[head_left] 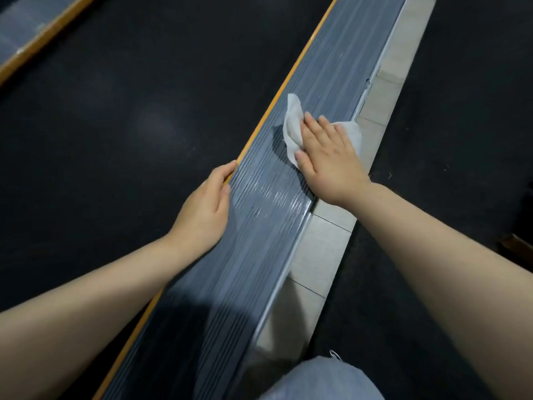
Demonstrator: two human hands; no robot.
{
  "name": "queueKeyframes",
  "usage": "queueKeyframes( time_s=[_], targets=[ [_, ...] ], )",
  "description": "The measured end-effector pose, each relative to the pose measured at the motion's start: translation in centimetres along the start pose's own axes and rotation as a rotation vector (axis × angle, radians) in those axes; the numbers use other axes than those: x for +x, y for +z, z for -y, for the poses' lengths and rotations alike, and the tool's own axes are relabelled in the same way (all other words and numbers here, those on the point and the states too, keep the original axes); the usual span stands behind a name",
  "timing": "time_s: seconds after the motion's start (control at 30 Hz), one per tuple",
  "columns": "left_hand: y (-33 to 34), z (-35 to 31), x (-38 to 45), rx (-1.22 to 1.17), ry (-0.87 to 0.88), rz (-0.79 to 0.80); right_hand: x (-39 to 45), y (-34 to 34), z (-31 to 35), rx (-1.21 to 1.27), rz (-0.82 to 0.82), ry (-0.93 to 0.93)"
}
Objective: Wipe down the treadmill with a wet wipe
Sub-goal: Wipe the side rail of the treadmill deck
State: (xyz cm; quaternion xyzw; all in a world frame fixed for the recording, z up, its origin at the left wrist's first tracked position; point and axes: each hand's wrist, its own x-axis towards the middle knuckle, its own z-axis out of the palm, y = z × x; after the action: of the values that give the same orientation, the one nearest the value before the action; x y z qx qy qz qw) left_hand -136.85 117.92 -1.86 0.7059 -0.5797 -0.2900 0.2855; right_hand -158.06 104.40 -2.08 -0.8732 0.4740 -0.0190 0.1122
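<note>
A grey ribbed side rail (323, 82) of the treadmill runs diagonally from bottom left to top right, edged by an orange strip (291, 79). The black running belt (129, 111) lies to its left. My right hand (328, 157) presses flat on a white wet wipe (292, 122) spread on the rail; the wipe shows beyond the fingers on both sides. My left hand (206, 209) rests on the rail's orange edge nearer to me, fingers laid along it, thumb on the ribbed surface. A wet sheen shows on the rail between the two hands.
A strip of pale floor tiles (326, 246) runs along the rail's right side, then dark matting (461, 111). The opposite rail with an orange edge (37, 39) is at the top left. My knee in grey fabric (320, 379) is at the bottom.
</note>
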Motion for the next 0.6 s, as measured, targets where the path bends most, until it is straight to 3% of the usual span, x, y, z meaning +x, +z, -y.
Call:
queueKeyframes(
  time_s=[0.13,0.23,0.33,0.4,0.47,0.6],
  targets=[
    [-0.4,0.0,0.2,-0.137,-0.074,0.059,0.4,0.0,0.1,-0.047,0.012,0.011],
    [-0.6,-0.3,0.0,-0.106,-0.069,0.037,0.0,-0.4,1.3,-0.037,0.05,-0.023],
    [-0.4,-1.1,-0.1,-0.067,-0.075,-0.011,-2.3,0.5,4.6,-0.066,0.074,-0.392],
    [-0.3,-1.0,0.0,-0.032,-0.099,-0.053,-2.4,1.2,4.9,-0.09,0.097,-0.531],
    [-0.2,-1.0,-0.1,0.114,-0.17,-0.071,0.3,0.5,2.6,-0.047,0.102,-0.461],
    [0.2,-1.5,-0.1,0.245,-0.277,-0.065,9.8,-2.3,-6.6,-0.029,0.021,-0.014]
  ],
)
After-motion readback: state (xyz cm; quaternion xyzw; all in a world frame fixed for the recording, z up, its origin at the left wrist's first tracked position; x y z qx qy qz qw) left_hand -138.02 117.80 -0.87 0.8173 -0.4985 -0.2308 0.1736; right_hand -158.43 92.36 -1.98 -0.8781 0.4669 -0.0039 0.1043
